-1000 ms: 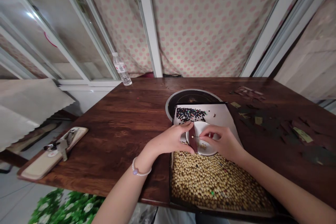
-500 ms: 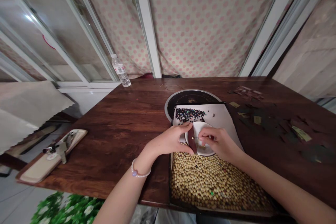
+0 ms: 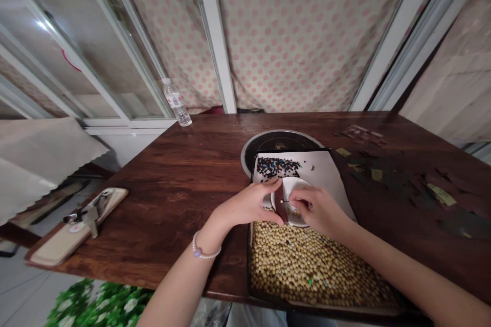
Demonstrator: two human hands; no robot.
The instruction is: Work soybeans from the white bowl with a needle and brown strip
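My left hand (image 3: 255, 203) grips a reddish-brown strip (image 3: 281, 209) between thumb and fingers, over the left side of a white bowl (image 3: 294, 183). A small pale bead (image 3: 282, 202) shows against the strip. My right hand (image 3: 318, 209) is closed in a pinch over the bowl, on a thin dark needle-like piece that runs toward the bead; its far end is hidden by the fingers. The bowl rests in a dark-rimmed tray (image 3: 343, 184) lined with white. Many round yellowish beads (image 3: 307, 260) fill the tray's near part, and small dark beads (image 3: 274, 166) lie at its far left.
Behind the tray is a round dark plate (image 3: 249, 150). Brown scraps (image 3: 364, 135) and yellowish pieces (image 3: 441, 195) lie on the right of the wooden table (image 3: 172, 189). A water bottle (image 3: 177, 103) stands far left; keys (image 3: 90, 217) lie on a pale case (image 3: 53, 249).
My right hand has shifted slightly left over the bowl and turned a little, still pinching. The left hand and the brown strip have stayed put.
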